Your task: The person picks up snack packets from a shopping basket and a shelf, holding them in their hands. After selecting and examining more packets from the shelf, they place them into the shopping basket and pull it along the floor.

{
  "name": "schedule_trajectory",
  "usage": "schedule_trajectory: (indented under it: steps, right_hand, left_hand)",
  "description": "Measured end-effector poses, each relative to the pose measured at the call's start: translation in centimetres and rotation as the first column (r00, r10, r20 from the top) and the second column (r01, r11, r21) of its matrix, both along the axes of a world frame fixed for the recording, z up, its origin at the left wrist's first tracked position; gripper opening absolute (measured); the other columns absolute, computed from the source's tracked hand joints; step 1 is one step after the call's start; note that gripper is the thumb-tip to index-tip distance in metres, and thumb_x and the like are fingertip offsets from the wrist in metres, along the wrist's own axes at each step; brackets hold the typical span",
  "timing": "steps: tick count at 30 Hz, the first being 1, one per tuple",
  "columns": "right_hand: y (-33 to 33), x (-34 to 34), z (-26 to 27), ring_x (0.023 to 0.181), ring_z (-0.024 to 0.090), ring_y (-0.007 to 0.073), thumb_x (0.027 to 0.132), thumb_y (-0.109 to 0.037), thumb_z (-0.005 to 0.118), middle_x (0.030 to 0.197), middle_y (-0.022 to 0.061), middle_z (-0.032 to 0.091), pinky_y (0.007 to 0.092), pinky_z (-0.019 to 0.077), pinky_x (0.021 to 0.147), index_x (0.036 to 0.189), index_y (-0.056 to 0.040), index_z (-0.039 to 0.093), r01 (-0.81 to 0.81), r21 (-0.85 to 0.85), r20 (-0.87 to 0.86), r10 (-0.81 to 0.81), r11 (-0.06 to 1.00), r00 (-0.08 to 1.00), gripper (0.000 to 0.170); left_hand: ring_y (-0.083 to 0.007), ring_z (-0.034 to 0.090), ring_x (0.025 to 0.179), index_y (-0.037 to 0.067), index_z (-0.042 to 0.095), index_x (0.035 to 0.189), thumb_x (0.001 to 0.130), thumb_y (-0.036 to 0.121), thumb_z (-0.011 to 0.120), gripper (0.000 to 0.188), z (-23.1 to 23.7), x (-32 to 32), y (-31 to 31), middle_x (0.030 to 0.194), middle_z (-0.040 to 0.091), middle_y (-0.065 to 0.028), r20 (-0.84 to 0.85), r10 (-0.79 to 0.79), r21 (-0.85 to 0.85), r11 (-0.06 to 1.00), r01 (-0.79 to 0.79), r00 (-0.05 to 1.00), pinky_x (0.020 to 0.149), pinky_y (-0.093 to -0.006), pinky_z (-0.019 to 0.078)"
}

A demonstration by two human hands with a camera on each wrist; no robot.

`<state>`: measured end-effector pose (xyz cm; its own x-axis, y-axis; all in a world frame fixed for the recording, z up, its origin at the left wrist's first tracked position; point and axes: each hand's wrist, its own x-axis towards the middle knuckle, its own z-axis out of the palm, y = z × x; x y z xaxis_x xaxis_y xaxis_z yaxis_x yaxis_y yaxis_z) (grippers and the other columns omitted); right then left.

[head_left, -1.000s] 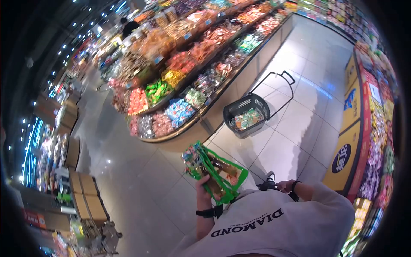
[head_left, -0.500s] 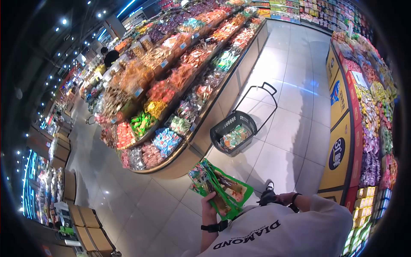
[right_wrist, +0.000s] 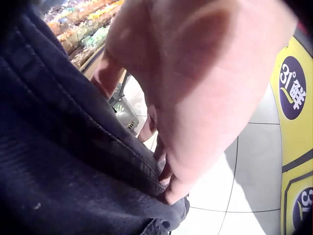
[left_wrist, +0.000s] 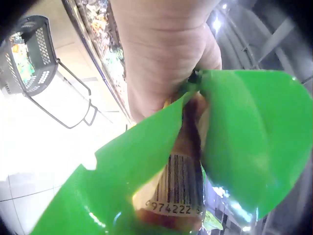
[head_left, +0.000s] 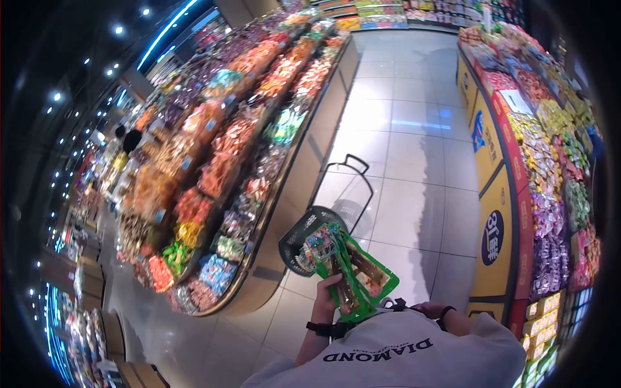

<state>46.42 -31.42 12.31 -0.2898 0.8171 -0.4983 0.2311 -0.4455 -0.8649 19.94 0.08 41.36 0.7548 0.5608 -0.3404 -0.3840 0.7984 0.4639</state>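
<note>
**Left hand (head_left: pixel 325 296): grip on green-edged snack packets (head_left: pixel 371 275)**

The left hand grips the packets along one side, its fingers and thumb closed round them in front of the torso. In the head view, they overlap the wheeled shopping basket (head_left: pixel 296 240), which stands on the tiled floor (head_left: pixel 414 213). The right hand (right_wrist: pixel 210 103) touches dark fabric (right_wrist: pixel 73 132); whether it grips the cloth cannot be told.

Handling: likely light, with flexible, slippery film round firmer brown contents. Best hold: across the filled middle, fingers beneath, thumb on top; the loose green edges may bend or slide.
</note>
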Motion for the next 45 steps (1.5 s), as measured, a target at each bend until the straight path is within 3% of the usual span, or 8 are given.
schedule_trajectory:
  steps: [4, 25, 26, 30, 34, 38, 40, 45]
  right_hand:
    - [0.0, 2.4, -5.1, 0.107, 0.061, 0.0211, 0.087, -0.004, 0.058, 0.124, 0.0042, 0.065, 0.0392, 0.0501, 0.094, 0.123, -0.0068, 0.063, 0.278, -0.718, -0.311, -0.651, 0.638, 0.692, 0.036]
    - [11.9, 38.2, -4.2, 0.073, 0.069, 0.0269, 0.080, -0.029, 0.068, 0.076, 0.0133, 0.069, 0.0454, 0.0542, 0.068, 0.087, -0.0001, 0.069, 0.388, -0.152, 0.398, -0.302, 0.909, 0.866, 0.030]
    - [18.8, 39.1, 3.1, 0.073, 0.069, 0.0240, 0.088, -0.011, 0.060, 0.088, 0.0144, 0.069, 0.0369, 0.0564, 0.057, 0.098, 0.0007, 0.065, 0.806, -0.295, 0.393, -0.704, 0.513, 0.592, 0.015]
    - [15.0, 56.0, -12.4, 0.057, 0.061, 0.0243, 0.085, -0.003, 0.059, 0.077, 0.0109, 0.061, 0.0345, 0.0518, 0.048, 0.094, -0.0014, 0.061, 0.493, 0.536, 0.378, -0.717, 0.685, 0.585, 0.010]
    - [25.1, 69.7, 2.7, 0.080, 0.057, 0.0149, 0.090, -0.006, 0.058, 0.079, 0.0059, 0.056, 0.0323, 0.0500, 0.069, 0.097, -0.0065, 0.060, 0.919, 0.130, 0.388, -0.872, 0.373, 0.300, 0.007]
    - [42.9, 85.4, 23.5, 0.088, 0.062, 0.0237, 0.099, -0.025, 0.061, 0.095, 0.0172, 0.065, 0.0377, 0.0489, 0.082, 0.103, 0.0051, 0.060, 0.208, 0.686, 0.702, -0.709, 0.698, 0.067, 0.031]
    - [55.2, 97.2, 29.5, 0.092, 0.064, 0.0302, 0.101, -0.031, 0.056, 0.103, 0.0162, 0.066, 0.0386, 0.0530, 0.085, 0.113, 0.0025, 0.061, -0.156, 0.964, 0.256, -0.911, 0.215, 0.323, 0.036]
    - [62.0, 95.6, 30.9, 0.092, 0.063, 0.0298, 0.101, -0.031, 0.056, 0.104, 0.0158, 0.066, 0.0386, 0.0522, 0.086, 0.114, 0.0025, 0.061, -0.177, 0.958, 0.284, -0.803, 0.224, 0.524, 0.036]
  left_hand:
    - [-0.0299, 0.057, 0.121, 0.000, 0.044, 0.142, 0.083, 0.002, 0.059, 0.061, 0.5, 7.2, 2.8, 0.134, 0.057, -0.0141, 0.070, -0.141, 0.016, 0.990, 0.140, 0.988, 0.102, -0.0465, 0.0497]
    - [-0.0298, 0.059, 0.118, 0.005, 0.041, 0.147, 0.086, 0.012, 0.060, 0.065, -0.7, 43.2, 26.9, 0.131, 0.060, -0.0142, 0.234, -0.245, -0.074, 0.960, 0.269, 0.941, 0.096, -0.0462, 0.0522]
    - [-0.0298, 0.062, 0.114, 0.004, 0.042, 0.147, 0.086, 0.013, 0.060, 0.064, -0.5, 43.5, 27.9, 0.129, 0.061, -0.0145, 0.242, -0.257, -0.090, 0.954, 0.285, 0.936, 0.096, -0.0450, 0.0520]
    - [-0.0275, 0.062, 0.115, 0.002, 0.045, 0.142, 0.085, 0.007, 0.059, 0.059, -1.4, 43.1, 29.0, 0.127, 0.062, -0.0122, 0.190, -0.061, -0.113, 0.990, 0.084, 0.980, 0.097, -0.0437, 0.0524]
    - [-0.0280, 0.066, 0.108, -0.001, 0.051, 0.136, 0.086, 0.001, 0.058, 0.050, -2.0, 39.8, 28.8, 0.123, 0.064, -0.0165, 0.225, 0.138, -0.188, 0.977, -0.096, 0.965, 0.094, -0.0439, 0.0547]
    - [-0.0296, 0.068, 0.104, -0.001, 0.052, 0.133, 0.081, 0.001, 0.064, 0.053, 3.6, 36.2, 25.0, 0.121, 0.065, -0.0176, 0.116, 0.539, -0.029, 0.841, -0.540, 0.834, 0.093, -0.0435, 0.0565]
    - [-0.0310, 0.066, 0.106, 0.000, 0.052, 0.134, 0.081, 0.003, 0.064, 0.055, 4.0, 34.3, 22.6, 0.123, 0.064, -0.0181, 0.116, 0.657, -0.012, 0.751, -0.660, 0.745, 0.095, -0.0461, 0.0551]
    - [-0.0307, 0.064, 0.110, 0.000, 0.048, 0.139, 0.082, 0.006, 0.061, 0.059, 2.8, 30.9, 17.2, 0.124, 0.063, -0.0166, -0.005, 0.862, -0.031, 0.507, -0.861, 0.507, 0.096, -0.0467, 0.0531]
